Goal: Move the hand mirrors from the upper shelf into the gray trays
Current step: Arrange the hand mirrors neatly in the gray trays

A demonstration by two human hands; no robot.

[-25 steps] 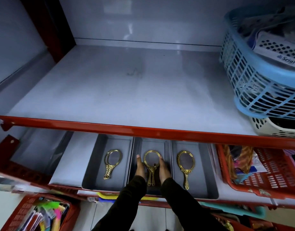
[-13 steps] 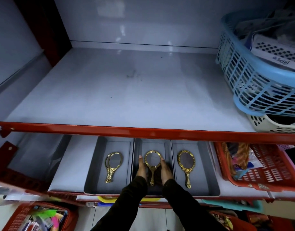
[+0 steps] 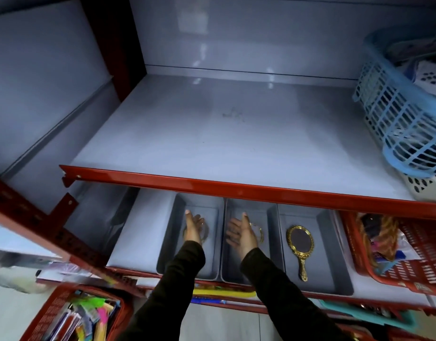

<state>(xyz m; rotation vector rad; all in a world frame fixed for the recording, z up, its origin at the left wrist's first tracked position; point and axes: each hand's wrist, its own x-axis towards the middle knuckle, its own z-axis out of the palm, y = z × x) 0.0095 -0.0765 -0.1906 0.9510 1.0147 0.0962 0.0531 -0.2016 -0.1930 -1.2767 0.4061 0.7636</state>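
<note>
Three gray trays sit side by side on the lower shelf: the left tray [image 3: 170, 232], the middle tray [image 3: 273, 217] and the right tray [image 3: 335, 247]. A gold hand mirror [image 3: 300, 244] lies flat in the right tray, handle toward me. My left hand [image 3: 193, 228] hovers open over the left tray and mostly hides the gold mirror [image 3: 206, 231] there. Over the middle tray my right hand [image 3: 241, 235] is open, palm turned up, covering all but the rim of that tray's mirror [image 3: 260, 232]. The upper shelf [image 3: 224, 134] holds no mirrors.
A red shelf edge [image 3: 236, 185] runs just above the trays. Blue [image 3: 399, 102] and white [image 3: 423, 185] baskets stand on the upper shelf's right. A red basket [image 3: 413, 252] of goods sits right of the trays; another red basket [image 3: 71, 316] is below left.
Both hands have let go of the middle mirror and spread apart, the left one now over the left tray. The camera has shifted left and closer.
</note>
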